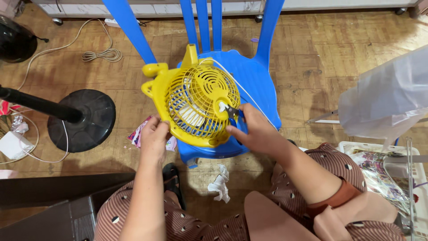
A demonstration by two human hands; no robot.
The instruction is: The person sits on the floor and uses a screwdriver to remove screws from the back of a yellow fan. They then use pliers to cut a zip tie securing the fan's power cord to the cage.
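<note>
Fan (196,105) of yellow plastic, small and round, is shown tilted on the seat of a blue plastic chair (256,80), its domed grille of thin radial ribs and concentric rings turned toward the camera. It lies between the two hands: its lower left rim is gripped by the left hand (154,138), while the right edge of the grille is met by a small dark-jawed tool with blue handles (233,112), probably pliers, clenched in the right hand (254,131). A thin white cord (243,87) is seen running from the top of the fan across the seat. Both forearms are extended forward from the lap, the left nearly straight, the right bent inward at the wrist. Around the chair, a wooden-patterned floor (312,53) is visible, with crumpled white paper (220,184) below the seat and the round black base of a stand (82,119) at left.
</note>
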